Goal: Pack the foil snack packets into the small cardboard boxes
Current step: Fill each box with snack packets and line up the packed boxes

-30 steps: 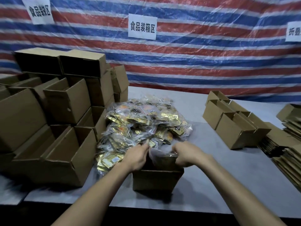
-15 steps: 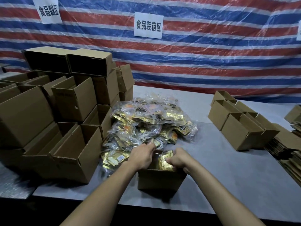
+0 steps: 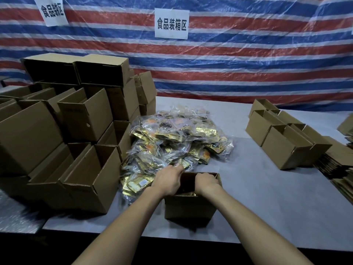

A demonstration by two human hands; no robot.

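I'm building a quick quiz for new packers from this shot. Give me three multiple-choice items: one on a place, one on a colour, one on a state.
1. Where is the packet pile relative to the box nearest the person?
A) beyond it, towards its left
B) to its right
C) on the floor

2. The tarp has stripes of:
A) green and yellow
B) red, blue and white
C) black only

3. The nearest box is:
A) taped shut
B) flattened
C) open on top

Answers:
1 A, the pile spreads behind its left corner.
2 B, those bands cross the backdrop.
3 C, its dark inside shows between the left hand and the right hand.
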